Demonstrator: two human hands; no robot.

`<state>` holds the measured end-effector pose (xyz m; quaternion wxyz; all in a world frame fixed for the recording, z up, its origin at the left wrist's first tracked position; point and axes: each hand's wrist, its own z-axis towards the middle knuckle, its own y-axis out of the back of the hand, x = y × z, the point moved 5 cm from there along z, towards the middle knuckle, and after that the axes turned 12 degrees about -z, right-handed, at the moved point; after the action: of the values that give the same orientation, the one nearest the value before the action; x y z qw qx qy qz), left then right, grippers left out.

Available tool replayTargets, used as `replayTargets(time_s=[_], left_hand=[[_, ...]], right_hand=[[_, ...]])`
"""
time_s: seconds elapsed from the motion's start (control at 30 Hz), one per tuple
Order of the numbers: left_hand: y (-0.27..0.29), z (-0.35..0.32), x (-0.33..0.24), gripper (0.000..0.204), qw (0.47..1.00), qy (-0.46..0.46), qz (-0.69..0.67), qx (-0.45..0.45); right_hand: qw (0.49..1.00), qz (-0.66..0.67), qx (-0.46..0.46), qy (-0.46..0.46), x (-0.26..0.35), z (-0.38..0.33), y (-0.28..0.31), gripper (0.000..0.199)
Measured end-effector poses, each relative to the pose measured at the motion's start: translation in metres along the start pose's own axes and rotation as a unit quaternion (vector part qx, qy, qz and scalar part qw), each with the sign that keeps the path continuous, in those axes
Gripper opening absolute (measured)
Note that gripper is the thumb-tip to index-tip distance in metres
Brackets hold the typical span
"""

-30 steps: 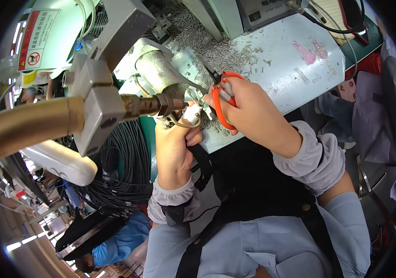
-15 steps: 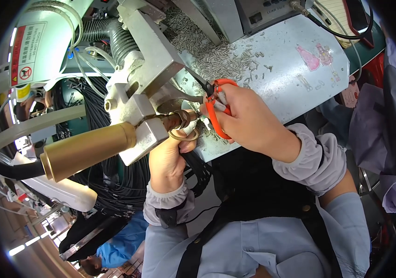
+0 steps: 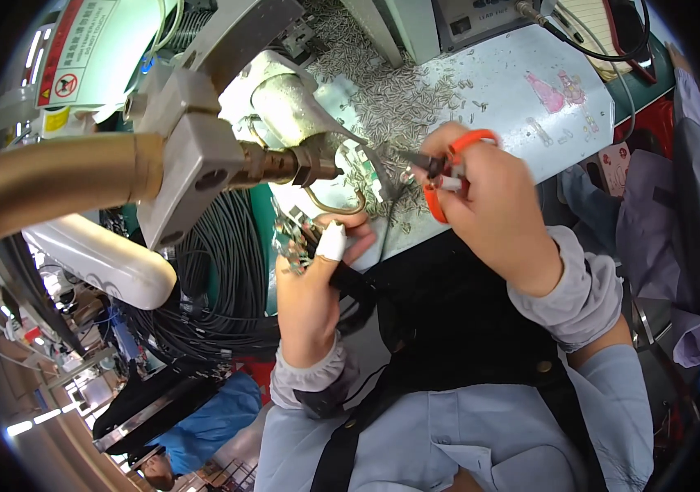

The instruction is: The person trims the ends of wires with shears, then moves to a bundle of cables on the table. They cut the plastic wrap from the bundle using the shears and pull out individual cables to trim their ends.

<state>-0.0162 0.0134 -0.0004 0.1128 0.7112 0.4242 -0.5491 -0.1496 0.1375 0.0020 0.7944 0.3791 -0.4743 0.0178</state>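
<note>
L hand (image 3: 307, 283) approx. ctr, below the brass nozzle (image 3: 317, 170); fingers curled round a bundle of small green board pcs (image 3: 291, 236), which fans out on its L side; white cover (image 3: 332, 241) on thumb. R hand (image 3: 499, 193) to the R, well apart from L, slightly blurred; closed round orange-handled cutters (image 3: 434, 166), dark tips pointing L. Single green-and-white pc (image 3: 376, 174) w/ dark cable betw. nozzle and cutters, nr L hand; can't tell if L fingers hold it. Curved metal tube (image 3: 358, 202) just above L fingers. Loose metal pins (image 3: 403, 94) heaped on far side of pale worktop (image 3: 497, 107). Black cable coil (image 3: 231, 262) to L of L hand.
</note>
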Motion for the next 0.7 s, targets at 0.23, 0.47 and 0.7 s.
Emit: replayTargets(time_s=[0.23, 0.47, 0.7], left_hand=[[0.001, -0.027, 0.019, 0.026, 0.986, -0.01, 0.128, 0.102], [-0.008, -0.029, 0.012, 0.028, 0.981, 0.086, -0.151, 0.082], [0.0, -0.03, 0.01, 0.022, 0.991, 0.011, -0.116, 0.068]], right_hand=[[0.993, 0.039, 0.111, 0.03, 0.034, -0.015, -0.005, 0.021], [0.981, -0.038, -0.062, 0.179, 0.031, -0.031, -0.006, 0.024], [0.963, 0.012, -0.07, 0.259, 0.029, -0.041, -0.007, 0.024]])
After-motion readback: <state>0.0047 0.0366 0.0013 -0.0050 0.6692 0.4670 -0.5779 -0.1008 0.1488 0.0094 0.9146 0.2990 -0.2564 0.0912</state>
